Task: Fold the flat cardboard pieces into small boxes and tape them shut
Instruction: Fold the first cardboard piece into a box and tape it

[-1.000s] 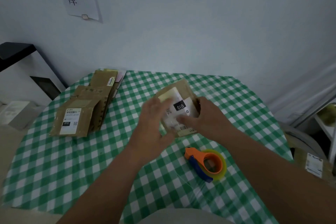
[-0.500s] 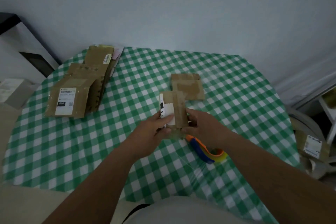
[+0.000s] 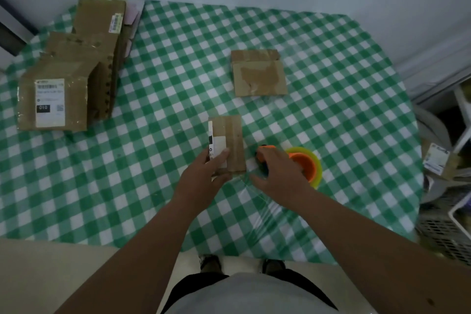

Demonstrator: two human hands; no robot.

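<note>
Left hand [image 3: 204,178]: fingers clamped on small box [image 3: 227,144], pinning it to worktop [image 3: 331,109]. Right hand [image 3: 277,173], at 3 o'clock: fingers apparently curled on tape dispenser [image 3: 304,163]. Keep box pinned; lay tape along seam.

Both bare forearms reach forward from the lower edge of the view, converging toward the middle. The left hand [image 3: 204,176] grips the near end of a small brown cardboard box [image 3: 226,144], thumb on top. Just to its right, the right hand [image 3: 277,173] curls over an orange tape dispenser [image 3: 304,164], knuckles up.
</note>
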